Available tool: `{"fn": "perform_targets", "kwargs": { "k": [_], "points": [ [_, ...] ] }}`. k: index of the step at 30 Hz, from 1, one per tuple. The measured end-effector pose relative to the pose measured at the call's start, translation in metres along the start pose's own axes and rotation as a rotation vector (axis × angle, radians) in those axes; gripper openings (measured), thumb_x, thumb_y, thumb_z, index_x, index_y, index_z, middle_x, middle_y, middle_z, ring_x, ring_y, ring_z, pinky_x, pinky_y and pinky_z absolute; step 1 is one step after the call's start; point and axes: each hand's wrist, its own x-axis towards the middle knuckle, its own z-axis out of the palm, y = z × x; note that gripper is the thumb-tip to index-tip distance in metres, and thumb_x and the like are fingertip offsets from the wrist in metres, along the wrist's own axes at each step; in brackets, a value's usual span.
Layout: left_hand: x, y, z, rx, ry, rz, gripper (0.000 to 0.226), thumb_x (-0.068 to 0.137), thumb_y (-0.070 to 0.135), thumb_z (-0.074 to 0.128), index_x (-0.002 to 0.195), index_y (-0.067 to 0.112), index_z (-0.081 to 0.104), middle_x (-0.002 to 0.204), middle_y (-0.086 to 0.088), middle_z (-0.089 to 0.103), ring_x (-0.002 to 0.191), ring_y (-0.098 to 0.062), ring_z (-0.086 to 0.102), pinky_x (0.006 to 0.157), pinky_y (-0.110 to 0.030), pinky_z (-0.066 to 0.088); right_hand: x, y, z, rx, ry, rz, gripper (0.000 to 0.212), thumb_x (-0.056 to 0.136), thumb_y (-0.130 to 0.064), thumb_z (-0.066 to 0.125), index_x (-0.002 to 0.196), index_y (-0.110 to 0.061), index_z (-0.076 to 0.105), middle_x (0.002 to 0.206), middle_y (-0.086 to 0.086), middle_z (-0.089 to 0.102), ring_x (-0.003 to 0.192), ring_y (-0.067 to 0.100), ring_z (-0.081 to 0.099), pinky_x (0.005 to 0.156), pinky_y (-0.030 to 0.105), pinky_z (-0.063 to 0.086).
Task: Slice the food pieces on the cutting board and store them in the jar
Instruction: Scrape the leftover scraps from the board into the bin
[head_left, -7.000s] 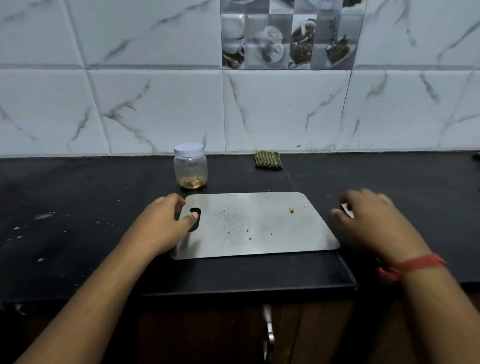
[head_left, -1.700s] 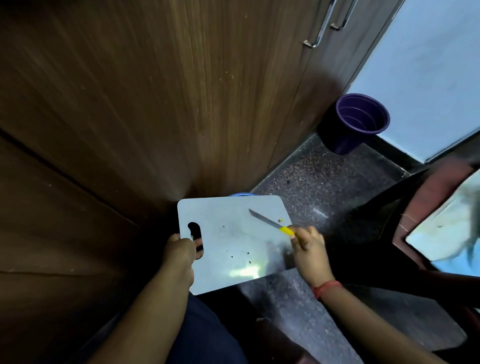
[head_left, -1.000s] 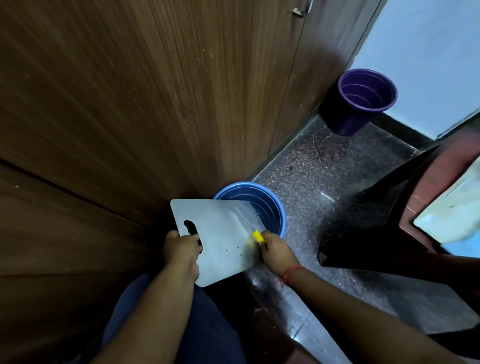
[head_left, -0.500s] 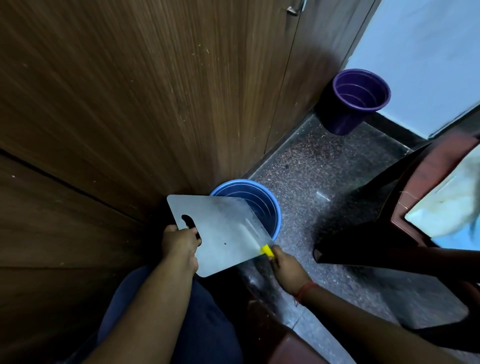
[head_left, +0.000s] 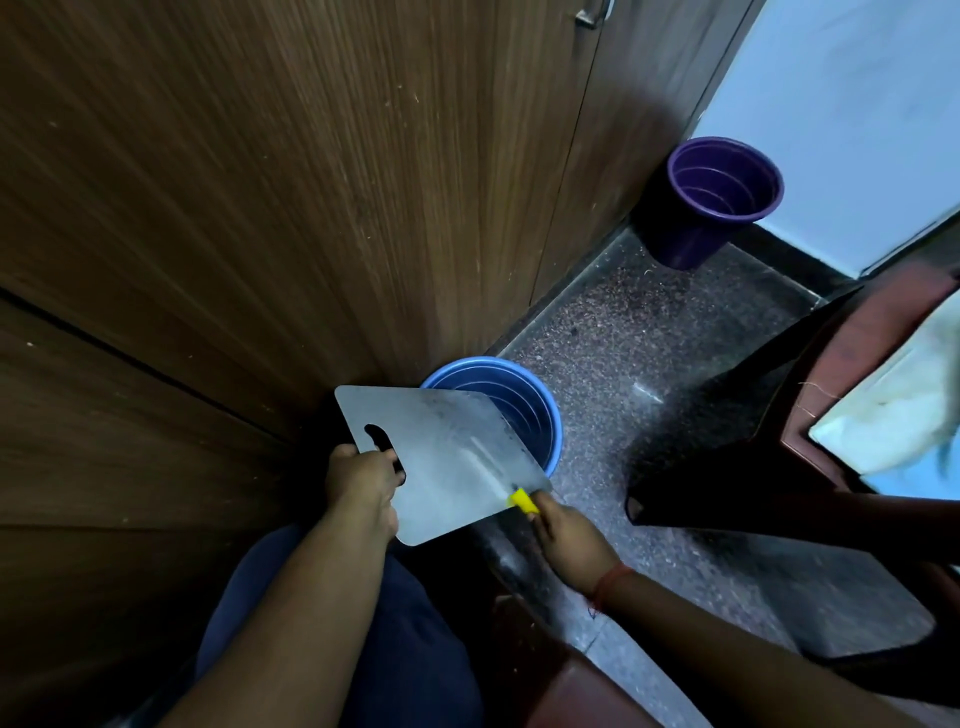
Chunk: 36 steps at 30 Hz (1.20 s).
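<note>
cutting board: being held tilted over the blue bin, lower and steeper than half a second ago.
left hand: grip being kept clenched on the board's handle slot.
right hand: grip being kept closed on the yellow-handled knife; blade being drawn down the board.
board surface: specks seen a second ago no longer being shown.
jar: not in view.
task meaning: cleanup being judged under way; slicing and storing likely finished.
</note>
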Motion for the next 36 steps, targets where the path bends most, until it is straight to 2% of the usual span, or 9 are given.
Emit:
{"fn": "perform_targets", "kwargs": {
  "k": [5,9,13,18,21,24,29,33,36],
  "points": [
    [0.008,-0.001,0.000,-0.001,0.007,-0.009,0.043,0.098,-0.006,0.033,0.133,0.013,0.049,0.106,-0.014,0.064,0.070,-0.023,0.058,0.058,-0.036,0.049,0.010,0.012,-0.015,0.011,0.059,0.156,0.015,0.100,-0.027,0.041,0.108,-0.015,0.045,0.087,0.013,0.062,0.079,0.032,0.058,0.059,0.031,0.028],
    [0.011,-0.003,0.001,-0.011,-0.002,-0.007,0.044,0.098,-0.005,0.032,0.134,0.014,0.048,0.114,-0.017,0.065,0.075,-0.025,0.058,0.066,-0.040,0.049,0.006,-0.014,-0.025,0.141,0.023,-0.055,0.015,0.099,-0.027,0.044,0.111,-0.018,0.049,0.085,-0.002,0.056,0.076,0.016,0.053,0.066,0.029,0.036],
    [0.013,-0.003,0.001,-0.025,-0.026,-0.010,0.043,0.098,-0.006,0.033,0.132,0.013,0.050,0.114,-0.016,0.066,0.078,-0.028,0.063,0.058,-0.036,0.052,0.000,-0.029,-0.012,0.064,-0.074,-0.195,0.021,0.100,-0.032,0.040,0.111,-0.015,0.050,0.092,0.009,0.062,0.083,0.023,0.057,0.071,0.034,0.041],
    [0.013,-0.004,0.001,-0.026,-0.029,-0.004,0.044,0.099,-0.007,0.033,0.136,0.012,0.047,0.112,-0.016,0.063,0.085,-0.030,0.062,0.064,-0.041,0.051,0.013,-0.005,-0.003,-0.043,-0.043,0.140,0.024,0.098,-0.029,0.040,0.116,-0.013,0.041,0.095,0.023,0.064,0.086,0.040,0.061,0.065,0.037,0.039],
    [0.016,-0.005,0.003,-0.025,-0.031,0.002,0.042,0.099,-0.006,0.033,0.134,0.010,0.048,0.105,-0.013,0.061,0.077,-0.027,0.060,0.063,-0.039,0.051,0.021,0.006,-0.015,-0.025,-0.011,0.256,0.020,0.099,-0.028,0.038,0.110,-0.012,0.042,0.093,0.025,0.064,0.086,0.041,0.061,0.062,0.037,0.036],
    [0.019,-0.006,0.002,-0.037,-0.031,-0.004,0.042,0.099,-0.006,0.034,0.133,0.012,0.048,0.095,-0.008,0.060,0.077,-0.027,0.060,0.068,-0.041,0.052,0.012,-0.008,-0.025,0.058,-0.004,0.053,0.024,0.100,-0.037,0.037,0.112,-0.019,0.044,0.089,0.015,0.064,0.080,0.033,0.061,0.064,0.037,0.043],
    [0.020,-0.006,0.003,-0.042,-0.039,-0.005,0.041,0.098,-0.008,0.034,0.133,0.010,0.049,0.090,-0.008,0.059,0.070,-0.024,0.058,0.059,-0.035,0.050,-0.013,-0.031,-0.019,-0.085,-0.116,-0.239,0.042,0.096,-0.046,0.024,0.113,-0.016,0.047,0.092,0.011,0.064,0.082,0.028,0.058,0.068,0.034,0.040],
    [0.019,-0.007,0.002,-0.044,-0.050,-0.002,0.041,0.099,-0.008,0.035,0.133,0.009,0.048,0.091,-0.009,0.058,0.070,-0.024,0.057,0.058,-0.035,0.049,0.001,-0.006,-0.006,-0.081,-0.057,0.031,0.021,0.099,-0.038,0.033,0.109,-0.021,0.040,0.091,0.019,0.065,0.081,0.038,0.061,0.065,0.039,0.043],
    [0.022,-0.008,0.002,-0.039,-0.053,-0.008,0.042,0.098,-0.008,0.036,0.135,0.010,0.048,0.097,-0.010,0.060,0.070,-0.024,0.058,0.056,-0.035,0.049,0.018,0.013,-0.012,-0.088,-0.044,0.225,0.021,0.100,-0.034,0.035,0.111,-0.018,0.043,0.096,0.023,0.065,0.086,0.040,0.063,0.068,0.040,0.046]
  ]
}}
